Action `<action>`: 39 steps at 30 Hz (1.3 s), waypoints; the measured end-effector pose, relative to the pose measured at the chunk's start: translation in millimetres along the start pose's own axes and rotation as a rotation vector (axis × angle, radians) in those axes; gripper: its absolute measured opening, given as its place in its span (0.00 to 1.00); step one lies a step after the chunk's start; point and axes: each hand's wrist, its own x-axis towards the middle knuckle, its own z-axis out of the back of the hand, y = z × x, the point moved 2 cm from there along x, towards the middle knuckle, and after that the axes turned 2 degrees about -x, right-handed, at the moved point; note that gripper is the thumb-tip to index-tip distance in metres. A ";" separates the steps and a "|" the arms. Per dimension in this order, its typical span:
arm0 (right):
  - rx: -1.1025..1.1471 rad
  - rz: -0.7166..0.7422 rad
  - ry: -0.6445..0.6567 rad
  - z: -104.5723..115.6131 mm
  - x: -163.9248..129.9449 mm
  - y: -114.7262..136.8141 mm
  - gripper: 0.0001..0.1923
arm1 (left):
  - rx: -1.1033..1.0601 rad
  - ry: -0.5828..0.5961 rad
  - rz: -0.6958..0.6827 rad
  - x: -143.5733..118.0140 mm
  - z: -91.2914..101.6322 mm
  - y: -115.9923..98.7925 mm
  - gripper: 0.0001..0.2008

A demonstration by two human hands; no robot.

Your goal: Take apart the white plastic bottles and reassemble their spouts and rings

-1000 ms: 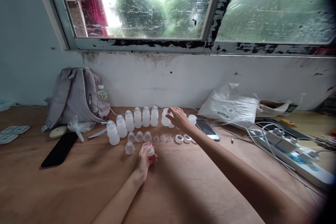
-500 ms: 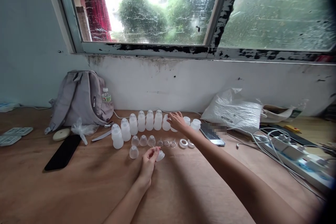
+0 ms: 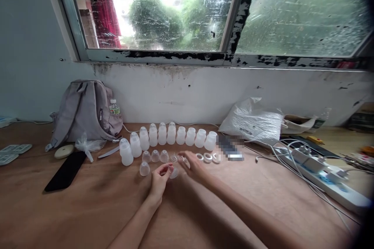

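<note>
My left hand (image 3: 160, 179) is closed, thumb and fingers pinching a small translucent bottle top (image 3: 173, 173) just above the table. My right hand (image 3: 191, 166) reaches in from the right with its fingers apart over the clear teats (image 3: 173, 158), partly covering them. I see nothing held in it. Clear dome caps (image 3: 155, 156) stand in a short row left of the teats, with one more cap (image 3: 144, 169) in front. White collar rings (image 3: 207, 158) lie to the right. Behind, frosted baby bottles (image 3: 162, 136) form an arc; the left ones wear caps, while the right ones (image 3: 191, 137) have open necks.
On the left are a grey backpack (image 3: 84, 113), a black phone (image 3: 66, 172), a round cream disc (image 3: 64, 151) and a crumpled plastic bag (image 3: 89, 146). A white plastic package (image 3: 254, 126), another phone (image 3: 235, 156) and a power strip (image 3: 327, 179) with cables occupy the right.
My right hand has come down and nearer, from the open-necked bottles to the teats. My left hand keeps its pinch on the bottle top. The whole view has shifted slightly.
</note>
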 end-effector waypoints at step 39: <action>0.225 -0.056 0.081 -5.2 -66.2 19.5 0.21 | 0.575 0.175 -0.355 -20.2 -11.9 -4.5 0.06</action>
